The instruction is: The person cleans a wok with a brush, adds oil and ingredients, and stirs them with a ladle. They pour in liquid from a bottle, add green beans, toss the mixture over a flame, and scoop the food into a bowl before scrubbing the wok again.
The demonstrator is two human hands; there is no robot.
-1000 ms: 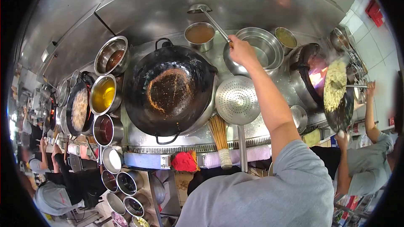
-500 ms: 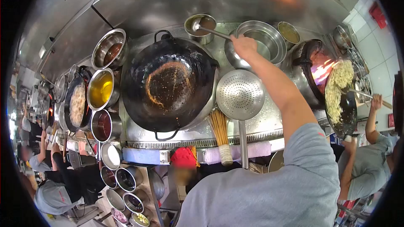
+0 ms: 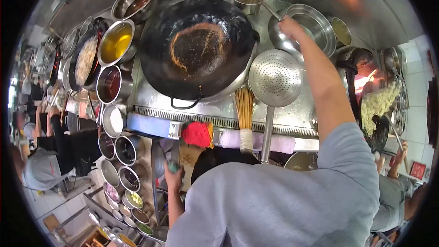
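My right hand (image 3: 291, 28) is wrapped around the handle of a ladle (image 3: 270, 8). The bowl of the ladle is down in a steel pot (image 3: 235, 1) of brownish liquid at the back, and cannot be made out clearly. Below my right hand lies a perforated strainer (image 3: 275, 77) with its handle toward me. Left of it sits a large black wok (image 3: 196, 82), with a brown residue ring inside. My left hand (image 3: 173, 179) is low beside my body, closed around a small greenish thing that I cannot make out.
A bamboo brush (image 3: 244, 110) and red cloth (image 3: 196, 134) lie along the stove's front. Oil (image 3: 116, 43) and sauce bowls line the left. Wide steel bowls (image 3: 315, 25) stand right of the ladle. At the far right, a co-worker handles a wok of pale food (image 3: 377, 107) near flames.
The ladle bowl has sunk into the pot's liquid. My left hand has come into view, low on the left. The view has tilted down and shifted left. The co-worker's wok has been lowered.
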